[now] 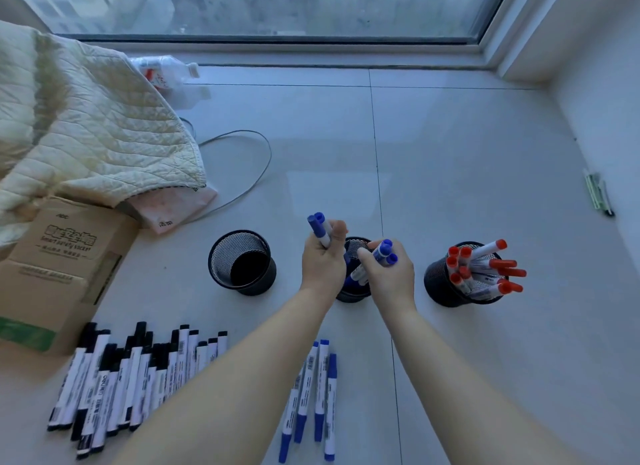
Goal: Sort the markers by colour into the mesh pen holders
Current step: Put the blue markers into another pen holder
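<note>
Three black mesh pen holders stand in a row on the floor. The left holder [242, 262] has nothing in it. The middle holder [353, 293] sits under my hands and has blue markers in it. The right holder [450, 284] is full of red markers [485, 267]. My left hand [322, 260] grips a few blue markers [320, 229] upright above the middle holder. My right hand [389, 274] holds more blue markers [382, 253] tilted into that holder. Several blue markers [311, 399] lie on the floor between my forearms. A pile of black markers [131, 378] lies at lower left.
A cardboard box [59, 270] and a quilted cream blanket [90, 125] take up the left side. A grey cable [242, 160] loops behind the holders. A plastic bottle [166, 73] lies near the window. A small green-and-black object [599, 194] rests by the right wall.
</note>
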